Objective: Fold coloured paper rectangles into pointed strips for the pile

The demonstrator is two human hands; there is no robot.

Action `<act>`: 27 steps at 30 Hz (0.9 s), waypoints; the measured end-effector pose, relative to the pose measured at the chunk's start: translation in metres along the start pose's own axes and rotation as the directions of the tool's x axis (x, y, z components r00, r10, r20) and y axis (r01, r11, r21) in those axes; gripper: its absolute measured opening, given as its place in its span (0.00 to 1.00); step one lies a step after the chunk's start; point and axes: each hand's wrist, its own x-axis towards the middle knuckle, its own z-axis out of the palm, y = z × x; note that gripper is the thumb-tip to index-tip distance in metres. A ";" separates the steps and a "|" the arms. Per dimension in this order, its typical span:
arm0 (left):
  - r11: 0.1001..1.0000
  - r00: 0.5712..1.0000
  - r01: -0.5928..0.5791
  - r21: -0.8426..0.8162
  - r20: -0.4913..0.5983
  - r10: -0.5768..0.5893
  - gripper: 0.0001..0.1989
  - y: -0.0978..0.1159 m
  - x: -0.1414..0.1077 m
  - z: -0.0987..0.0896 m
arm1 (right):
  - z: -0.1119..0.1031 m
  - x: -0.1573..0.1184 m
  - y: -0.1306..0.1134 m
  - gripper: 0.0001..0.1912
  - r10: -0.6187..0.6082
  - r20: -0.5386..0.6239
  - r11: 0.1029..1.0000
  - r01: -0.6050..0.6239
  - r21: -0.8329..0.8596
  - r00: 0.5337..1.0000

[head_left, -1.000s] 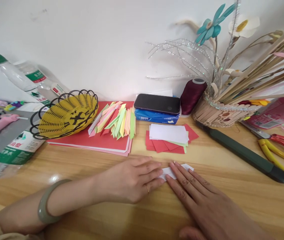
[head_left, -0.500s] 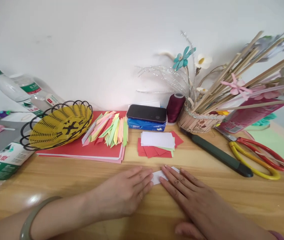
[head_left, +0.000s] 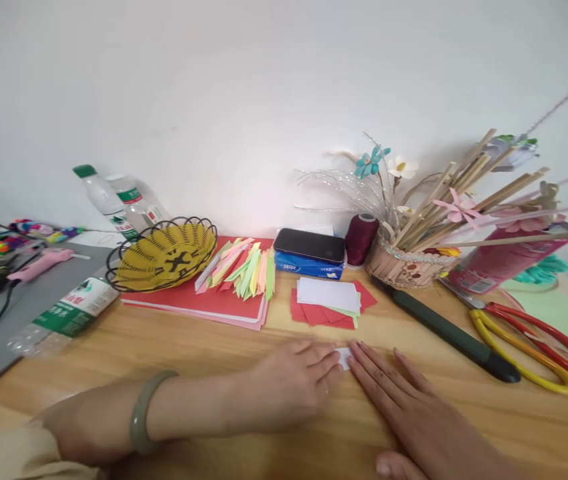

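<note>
A small piece of white paper lies on the wooden table, with only a short stretch of it showing between my hands. My left hand presses its left end with the fingers laid down side by side. Flat over the right end rests my right hand, fingers stretched out and thumb held apart. The rest of the paper is hidden under the fingers. Just beyond my hands sits a stack of white paper slips on top of green and red slips.
Folded coloured strips and a yellow basket rest on red paper. A phone tops a blue packet beside a thread spool. Rightward are a flower pot, a dark-green-handled tool, scissors; leftward, a plastic bottle.
The view has shifted, so objects sit lower and mostly further right. My hands have drawn closer together on the paper, and less of it shows between them.
</note>
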 end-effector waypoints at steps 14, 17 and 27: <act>0.997 0.998 0.026 0.074 0.058 -0.031 0.11 0.000 -0.022 -0.008 | 0.023 -0.011 0.019 0.42 -0.032 -0.074 0.998 0.027 -0.064 0.997; 0.996 0.999 0.042 0.079 0.001 -0.042 0.09 0.001 -0.012 -0.002 | 0.021 -0.008 0.016 0.41 -0.011 -0.133 0.999 0.005 -0.049 0.991; 0.997 1.000 0.003 0.082 -0.029 -0.001 0.08 0.005 -0.002 0.003 | 0.011 0.004 0.006 0.17 -0.100 -0.192 0.977 0.061 -0.203 0.976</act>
